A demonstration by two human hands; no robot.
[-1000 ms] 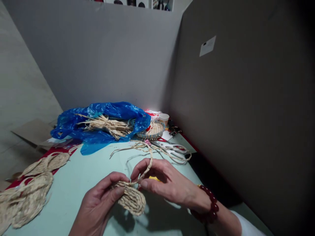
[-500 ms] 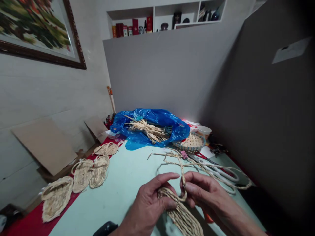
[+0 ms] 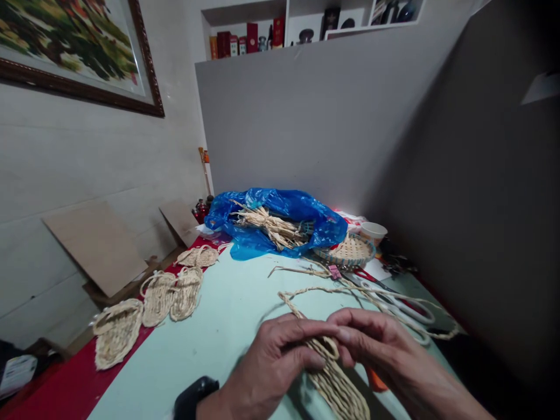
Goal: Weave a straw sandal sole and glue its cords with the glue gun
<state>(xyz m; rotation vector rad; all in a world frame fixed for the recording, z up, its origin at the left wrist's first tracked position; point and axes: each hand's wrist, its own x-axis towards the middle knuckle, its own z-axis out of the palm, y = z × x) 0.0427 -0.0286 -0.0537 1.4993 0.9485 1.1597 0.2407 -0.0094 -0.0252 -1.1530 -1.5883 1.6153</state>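
Note:
A woven straw sandal sole [image 3: 339, 389] lies tilted between my hands, its long ribs running down toward the bottom edge of the view. My left hand [image 3: 280, 361] grips its upper end, thumb on top and forefinger stretched across. Pinched at the same end, my right hand [image 3: 380, 350] closes on the braided straw cord [image 3: 326, 289], its fingertips meeting the left forefinger. From there the cord loops out over the table and trails off to the right. The exact spot where the right fingertips grip is partly hidden.
Several finished straw sandals [image 3: 118, 333] line the red cloth at left. At the back are a blue plastic bag [image 3: 249, 245] of straw, a woven basket [image 3: 350, 251] and a paper cup [image 3: 374, 231]. Scissors [image 3: 402, 303] lie at right, and an orange object [image 3: 377, 380] sits below my right hand.
The cord end that stood upright between my hands has gone down over the sole's end. My left forefinger has moved right to touch my right fingertips. The view has shifted slightly.

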